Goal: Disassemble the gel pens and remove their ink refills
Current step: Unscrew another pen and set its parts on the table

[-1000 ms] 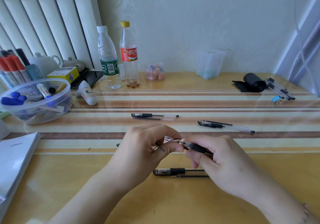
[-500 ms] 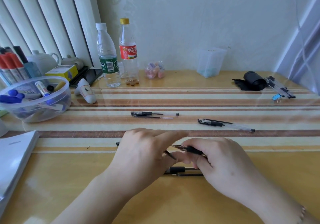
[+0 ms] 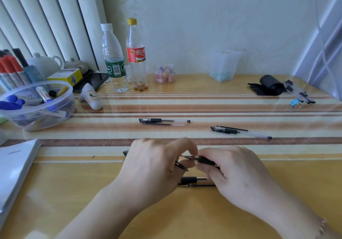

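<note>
Broadly, the wooden desk [image 3: 185, 218] is stretching from the near edge to the far wall, with a striped runner [image 3: 203, 107] lying across its middle. Bare wood is showing along the near edge to either side of the forearms, and more between the far objects. At the left edge a white pad [image 3: 14, 168] is sitting near, and a clear bowl of markers [image 3: 37, 107] is sitting beyond it. Two bottles [image 3: 114, 61] are standing far left of centre, a frosted cup [image 3: 224, 65] far right of centre, and a black roll [image 3: 271, 85] by the far right corner.

Near the centre, the left hand [image 3: 155, 166] and right hand [image 3: 238, 174] are meeting fingertip to fingertip. The right hand is gripping a black gel pen [image 3: 202, 159] by its grip section, tip pointing left, while the left thumb and forefinger are pinching at that tip; a small dark piece [image 3: 182, 166] is showing beneath the left fingers. Just nearer, a dismantled pen with its refill [image 3: 194, 181] is lying partly under the hands. Two further pens are lying on the runner: one pen and refill [image 3: 163, 122] at centre, another pair [image 3: 240, 132] to its right, well apart.
</note>
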